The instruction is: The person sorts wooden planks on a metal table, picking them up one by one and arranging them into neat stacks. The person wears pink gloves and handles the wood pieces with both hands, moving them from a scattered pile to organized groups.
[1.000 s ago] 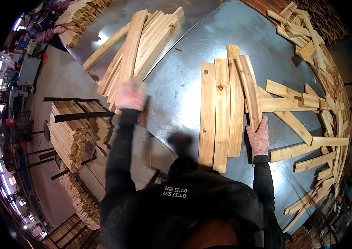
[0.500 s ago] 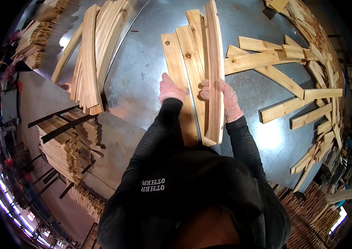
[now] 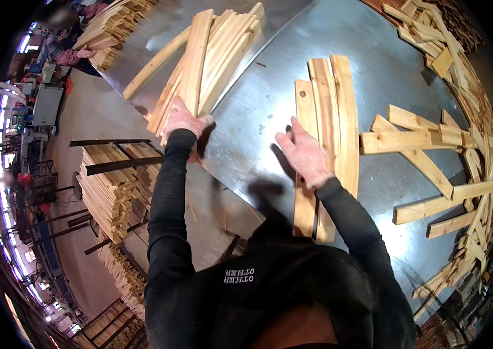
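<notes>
My left hand (image 3: 185, 121), in a pale glove, grips the near end of a broad wooden slat (image 3: 196, 58) lying on top of a pile of slats (image 3: 229, 41) at the left of the round metal table (image 3: 258, 99). My right hand (image 3: 306, 154) lies flat, fingers apart, on the left one of three long slats (image 3: 331, 110) set side by side in the middle of the table. Both arms are in black sleeves.
Loose slats (image 3: 427, 145) lie scattered across the table's right side and along its right rim. Stacked slats on a black metal rack (image 3: 110, 186) stand at the lower left. Another person's hand (image 3: 86, 52) works at a stack at the far upper left.
My left hand has left the middle group of slats and moved left onto the pile. My right hand stays on the middle slats. The view has turned back to the left.
</notes>
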`<control>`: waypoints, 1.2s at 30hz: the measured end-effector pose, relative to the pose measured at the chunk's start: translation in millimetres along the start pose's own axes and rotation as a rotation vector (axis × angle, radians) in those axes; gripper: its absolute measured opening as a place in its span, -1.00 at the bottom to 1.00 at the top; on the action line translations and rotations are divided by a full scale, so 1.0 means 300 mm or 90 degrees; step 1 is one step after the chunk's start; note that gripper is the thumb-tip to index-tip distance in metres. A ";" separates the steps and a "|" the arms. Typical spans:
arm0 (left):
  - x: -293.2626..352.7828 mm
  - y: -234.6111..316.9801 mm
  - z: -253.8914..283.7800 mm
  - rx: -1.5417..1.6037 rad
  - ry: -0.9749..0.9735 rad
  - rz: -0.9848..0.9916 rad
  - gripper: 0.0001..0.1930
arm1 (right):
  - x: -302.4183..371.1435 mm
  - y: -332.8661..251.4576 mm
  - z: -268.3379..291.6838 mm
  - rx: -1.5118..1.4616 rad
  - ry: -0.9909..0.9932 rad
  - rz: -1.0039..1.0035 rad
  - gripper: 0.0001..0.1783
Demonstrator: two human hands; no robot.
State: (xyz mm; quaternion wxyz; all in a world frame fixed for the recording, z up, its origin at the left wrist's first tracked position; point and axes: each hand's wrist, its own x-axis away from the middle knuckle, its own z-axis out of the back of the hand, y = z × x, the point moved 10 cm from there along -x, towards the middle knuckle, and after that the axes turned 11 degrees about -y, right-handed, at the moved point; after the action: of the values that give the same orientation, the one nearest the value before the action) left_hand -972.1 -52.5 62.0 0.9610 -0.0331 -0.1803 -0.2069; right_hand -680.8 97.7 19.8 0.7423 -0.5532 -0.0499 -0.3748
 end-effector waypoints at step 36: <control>1.295 1.250 -0.643 0.514 -0.627 -0.940 -0.28 | 1.304 0.488 0.160 -0.789 0.491 0.413 -0.44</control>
State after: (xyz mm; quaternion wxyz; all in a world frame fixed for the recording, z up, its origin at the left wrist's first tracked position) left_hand -424.1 113.1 26.1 0.3460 0.3371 -0.5946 -0.6428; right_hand -295.7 -41.6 114.6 0.3369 -0.6833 0.5911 -0.2650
